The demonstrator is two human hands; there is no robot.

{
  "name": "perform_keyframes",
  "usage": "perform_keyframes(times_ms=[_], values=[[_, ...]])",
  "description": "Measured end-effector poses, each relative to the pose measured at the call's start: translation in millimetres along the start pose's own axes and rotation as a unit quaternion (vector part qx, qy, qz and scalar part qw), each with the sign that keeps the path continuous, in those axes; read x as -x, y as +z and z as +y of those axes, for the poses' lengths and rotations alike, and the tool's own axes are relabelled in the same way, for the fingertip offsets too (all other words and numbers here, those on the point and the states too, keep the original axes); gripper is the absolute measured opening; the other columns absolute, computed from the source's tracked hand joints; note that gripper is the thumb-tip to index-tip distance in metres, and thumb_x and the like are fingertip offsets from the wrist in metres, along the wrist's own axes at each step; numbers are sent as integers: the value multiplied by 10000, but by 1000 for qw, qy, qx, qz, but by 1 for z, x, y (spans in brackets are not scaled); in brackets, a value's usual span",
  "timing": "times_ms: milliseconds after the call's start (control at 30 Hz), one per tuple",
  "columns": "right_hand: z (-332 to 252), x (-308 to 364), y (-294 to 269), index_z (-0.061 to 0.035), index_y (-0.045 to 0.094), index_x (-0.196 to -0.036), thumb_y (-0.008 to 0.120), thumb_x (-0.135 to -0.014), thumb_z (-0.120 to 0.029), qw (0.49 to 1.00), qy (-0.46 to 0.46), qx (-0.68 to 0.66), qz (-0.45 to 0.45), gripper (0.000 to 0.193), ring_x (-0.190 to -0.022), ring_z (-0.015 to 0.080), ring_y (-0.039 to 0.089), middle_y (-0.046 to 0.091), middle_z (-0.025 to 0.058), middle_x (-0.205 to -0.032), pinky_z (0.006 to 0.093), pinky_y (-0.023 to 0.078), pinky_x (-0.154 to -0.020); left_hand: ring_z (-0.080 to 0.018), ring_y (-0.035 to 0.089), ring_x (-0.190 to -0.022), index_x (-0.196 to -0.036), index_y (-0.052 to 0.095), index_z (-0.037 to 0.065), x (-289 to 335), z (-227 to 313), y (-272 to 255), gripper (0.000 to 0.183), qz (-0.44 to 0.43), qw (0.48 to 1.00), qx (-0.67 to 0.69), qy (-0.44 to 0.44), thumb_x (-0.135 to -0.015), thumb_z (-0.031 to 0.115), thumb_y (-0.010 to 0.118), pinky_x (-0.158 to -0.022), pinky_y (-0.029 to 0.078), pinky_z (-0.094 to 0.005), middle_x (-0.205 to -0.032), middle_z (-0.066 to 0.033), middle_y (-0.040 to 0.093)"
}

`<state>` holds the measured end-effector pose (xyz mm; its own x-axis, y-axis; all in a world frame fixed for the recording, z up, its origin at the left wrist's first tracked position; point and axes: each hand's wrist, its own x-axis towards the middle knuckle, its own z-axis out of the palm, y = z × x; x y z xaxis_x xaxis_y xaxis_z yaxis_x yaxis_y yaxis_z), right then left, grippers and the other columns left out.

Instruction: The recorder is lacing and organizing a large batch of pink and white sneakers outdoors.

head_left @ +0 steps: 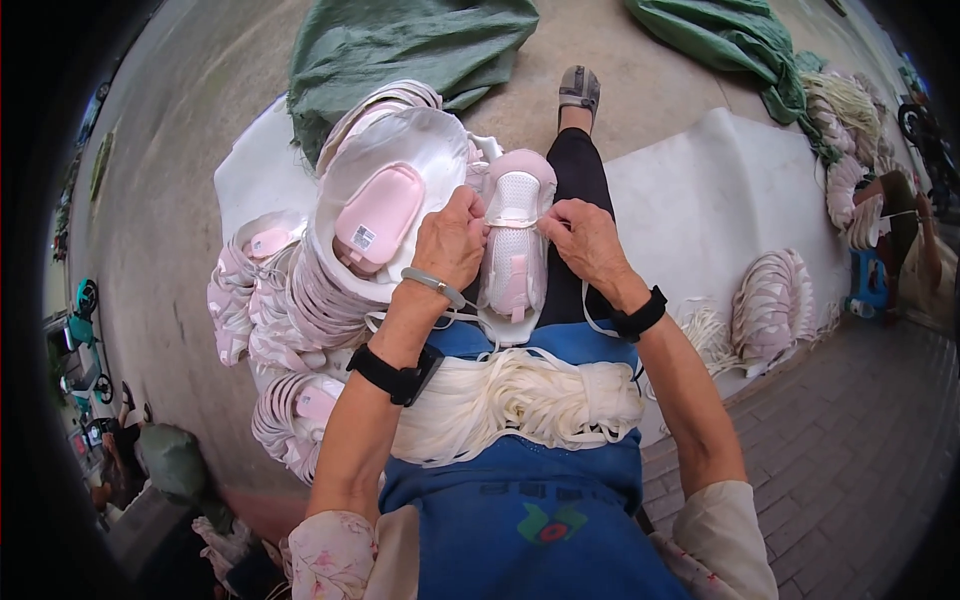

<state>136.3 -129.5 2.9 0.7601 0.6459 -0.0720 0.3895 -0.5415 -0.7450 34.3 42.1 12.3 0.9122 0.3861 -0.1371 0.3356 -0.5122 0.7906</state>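
Observation:
A pink and white shoe upper (515, 265) lies over my lap between my hands, its white mesh facing up. A white shoelace (515, 223) runs across it. My left hand (452, 240), at the upper's left edge, is closed in a pinch on one side of the lace. At the right edge my right hand (590, 248) pinches the other side, thumb and forefinger together. Loose lace ends hang down beside both wrists. A thick bundle of cream-white shoelaces (515, 400) rests on my blue apron (520, 480).
Left of the upper are stacked pink and white uppers (325, 300) and a pink insole-shaped piece (383, 215). More uppers (772, 305) lie on the white sheet (710, 200) at right. Green sacks (410, 50) lie ahead. A person's arm (928, 240) shows at far right.

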Motion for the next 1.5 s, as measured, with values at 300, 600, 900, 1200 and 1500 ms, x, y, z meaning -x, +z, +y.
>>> perform_keyframes(times_ms=[300,600,900,1200,1500], values=[[1,3,4,-3,635,-763,613,-796,-228,1000,-25,8,5,228,-728,365,597,598,184,-746,442,473,-672,-305,655,-680,-911,498,-1,-10,11,-9,62,-50,992,-110,38,-862,31,518,-616,509,-373,-704,-175,628],[2,4,1,13,633,-743,617,-795,-245,997,50,-53,-13,263,-722,361,594,608,192,-753,432,465,-671,-210,663,-650,-847,549,-25,-7,5,2,77,-18,1000,3,-14,-863,50,541,-605,515,-304,-679,-145,636],[2,1,3,27,635,-706,626,-781,-248,997,42,-60,-16,284,-678,365,597,607,197,-709,433,462,-638,-219,661,-644,-943,488,6,-7,-5,6,90,25,1000,5,-10,-881,61,522,-594,517,-311,-689,-138,634],[3,0,0,8,658,-730,619,-787,-255,997,50,-54,-16,272,-657,360,604,618,194,-698,411,475,-635,-304,650,-653,-941,469,12,-7,10,-5,81,-23,986,-143,79,-876,51,499,-595,490,-398,-685,-172,615],[4,3,2,9,662,-738,624,-785,-274,997,55,-42,-22,290,-673,354,614,625,189,-705,405,481,-643,-251,667,-673,-926,467,-7,-10,3,-8,67,-47,996,-65,34,-877,38,465,-617,522,-343,-728,-152,621]])
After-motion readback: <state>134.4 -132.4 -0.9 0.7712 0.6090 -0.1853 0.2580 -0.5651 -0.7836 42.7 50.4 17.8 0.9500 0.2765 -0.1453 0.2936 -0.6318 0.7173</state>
